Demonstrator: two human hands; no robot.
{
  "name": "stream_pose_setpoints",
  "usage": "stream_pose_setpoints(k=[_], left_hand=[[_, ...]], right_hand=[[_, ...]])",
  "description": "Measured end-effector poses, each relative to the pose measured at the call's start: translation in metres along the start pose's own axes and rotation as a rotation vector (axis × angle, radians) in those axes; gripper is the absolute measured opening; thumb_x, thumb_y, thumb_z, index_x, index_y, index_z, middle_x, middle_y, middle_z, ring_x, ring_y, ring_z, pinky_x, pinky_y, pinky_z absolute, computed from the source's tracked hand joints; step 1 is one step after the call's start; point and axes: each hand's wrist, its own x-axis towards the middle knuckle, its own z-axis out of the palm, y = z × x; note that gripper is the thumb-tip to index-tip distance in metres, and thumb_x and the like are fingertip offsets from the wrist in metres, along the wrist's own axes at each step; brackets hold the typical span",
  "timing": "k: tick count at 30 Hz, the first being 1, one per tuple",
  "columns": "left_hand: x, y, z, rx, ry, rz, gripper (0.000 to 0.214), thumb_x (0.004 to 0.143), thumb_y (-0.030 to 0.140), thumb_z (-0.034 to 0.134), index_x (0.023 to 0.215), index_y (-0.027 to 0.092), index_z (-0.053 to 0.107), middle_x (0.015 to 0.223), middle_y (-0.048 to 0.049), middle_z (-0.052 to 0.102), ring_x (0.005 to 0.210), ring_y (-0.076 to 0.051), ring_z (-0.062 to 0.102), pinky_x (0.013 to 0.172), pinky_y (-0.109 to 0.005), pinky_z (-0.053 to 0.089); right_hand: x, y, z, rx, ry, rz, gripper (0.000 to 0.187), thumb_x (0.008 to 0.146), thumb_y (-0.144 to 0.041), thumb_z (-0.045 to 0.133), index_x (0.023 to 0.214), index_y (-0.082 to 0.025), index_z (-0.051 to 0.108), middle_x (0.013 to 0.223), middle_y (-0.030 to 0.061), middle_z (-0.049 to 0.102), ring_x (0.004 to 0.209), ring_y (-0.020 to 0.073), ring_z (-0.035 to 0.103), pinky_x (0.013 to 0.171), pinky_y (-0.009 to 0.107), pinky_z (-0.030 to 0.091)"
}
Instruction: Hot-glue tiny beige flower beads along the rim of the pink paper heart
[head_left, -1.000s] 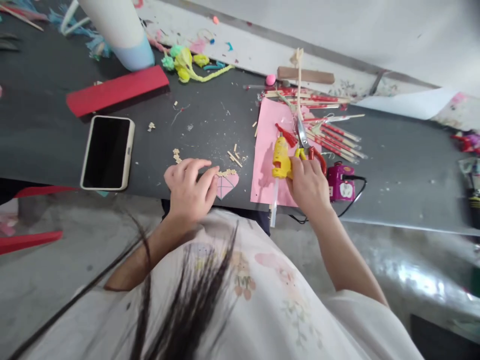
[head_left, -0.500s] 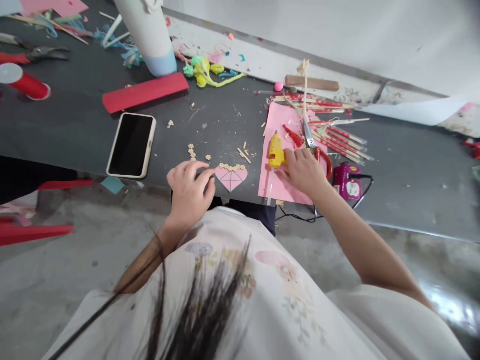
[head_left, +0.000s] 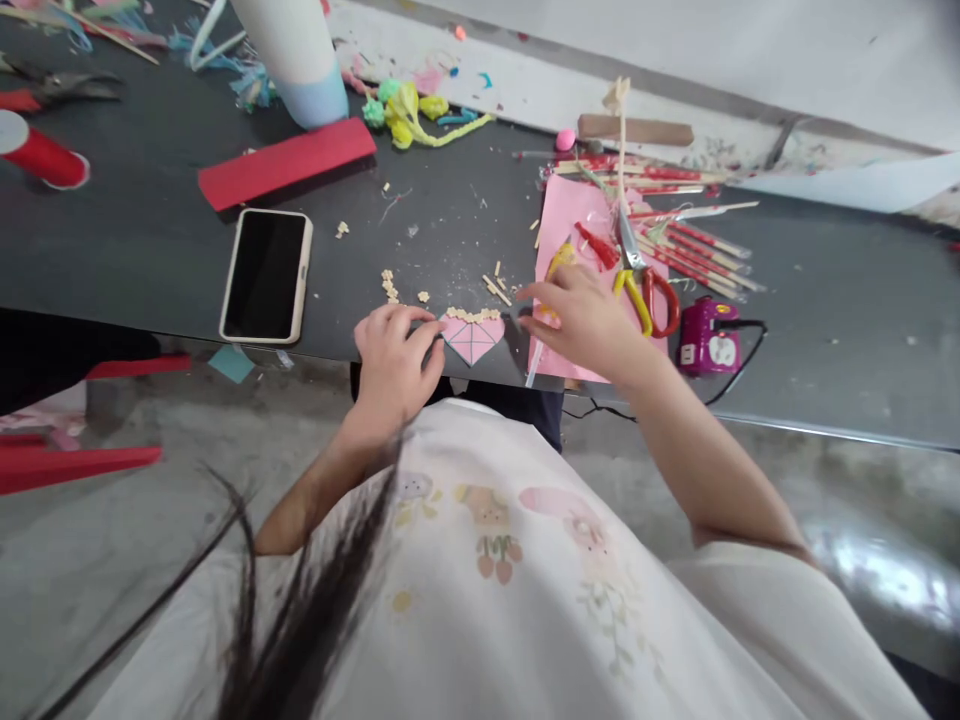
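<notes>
A pink paper heart (head_left: 474, 341) lies near the table's front edge, marked with dark lines and with small tan wooden bits along its top. My left hand (head_left: 399, 362) rests at the heart's left side, fingers loosely bent and apart, the fingertips at its edge. To the right of the heart, my right hand (head_left: 581, 315) hovers with fingers spread and nothing visible in them. Partly hidden behind it, a yellow glue gun (head_left: 561, 258) lies on a pink sheet (head_left: 551, 218), its clear glue stick (head_left: 535, 364) pointing toward me. Scissors (head_left: 631, 262) with red and yellow handles lie beside that hand.
Loose wooden bits (head_left: 389, 286) and short sticks (head_left: 496, 290) lie behind the heart. A phone (head_left: 264, 275), a red bar (head_left: 289, 165), a bottle (head_left: 304, 80) and a thread spool (head_left: 45, 152) stand or lie leftward. Rightward are wrapped sticks (head_left: 697, 255) and a purple box (head_left: 709, 338) with a cable.
My right hand has let go of the glue gun and moved left toward the heart, its fingers spreading. My left hand stays at the heart's left edge. The view has shifted slightly.
</notes>
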Motion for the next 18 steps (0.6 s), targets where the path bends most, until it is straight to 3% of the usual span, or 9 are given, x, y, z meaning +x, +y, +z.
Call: stream_pose_setpoints(k=[3, 7, 13, 18], left_hand=[[0.001, 0.003, 0.001, -0.021, -0.041, 0.015, 0.018, 0.093, 0.021, 0.058, 0.103, 0.022, 0.073, 0.108, -0.0076, 0.07, 0.111, -0.027, 0.055, 0.095, -0.045, 0.039], [0.001, 0.004, 0.0, -0.023, -0.087, 0.018, 0.018, 0.095, 0.021, 0.056, 0.104, 0.022, 0.072, 0.109, -0.0071, 0.07, 0.11, -0.026, 0.055, 0.094, -0.043, 0.042], [0.002, 0.001, 0.004, -0.062, -0.096, 0.044, 0.017, 0.095, 0.019, 0.057, 0.104, 0.021, 0.072, 0.107, -0.0068, 0.071, 0.109, -0.024, 0.056, 0.094, -0.041, 0.043], [0.004, 0.001, 0.007, -0.083, -0.092, 0.105, 0.015, 0.094, 0.018, 0.058, 0.101, 0.021, 0.072, 0.099, -0.0041, 0.072, 0.102, -0.023, 0.058, 0.091, -0.038, 0.044]], right_hand=[[0.021, -0.02, 0.015, 0.054, -0.005, -0.056, 0.025, 0.091, -0.028, 0.057, 0.111, -0.02, 0.07, 0.098, 0.0113, 0.059, 0.095, 0.0288, 0.054, 0.086, 0.043, 0.045], [0.036, -0.026, 0.031, 0.055, -0.01, -0.063, 0.025, 0.086, -0.021, 0.059, 0.108, -0.018, 0.073, 0.096, 0.0121, 0.06, 0.093, 0.0293, 0.053, 0.084, 0.041, 0.044], [0.038, -0.022, 0.044, 0.101, -0.005, -0.097, 0.024, 0.085, -0.018, 0.059, 0.102, -0.019, 0.075, 0.089, 0.011, 0.061, 0.088, 0.0275, 0.052, 0.082, 0.04, 0.043], [0.037, -0.025, 0.042, 0.133, -0.025, -0.084, 0.018, 0.086, -0.015, 0.057, 0.093, -0.018, 0.073, 0.09, 0.0112, 0.061, 0.089, 0.0275, 0.052, 0.084, 0.04, 0.043]])
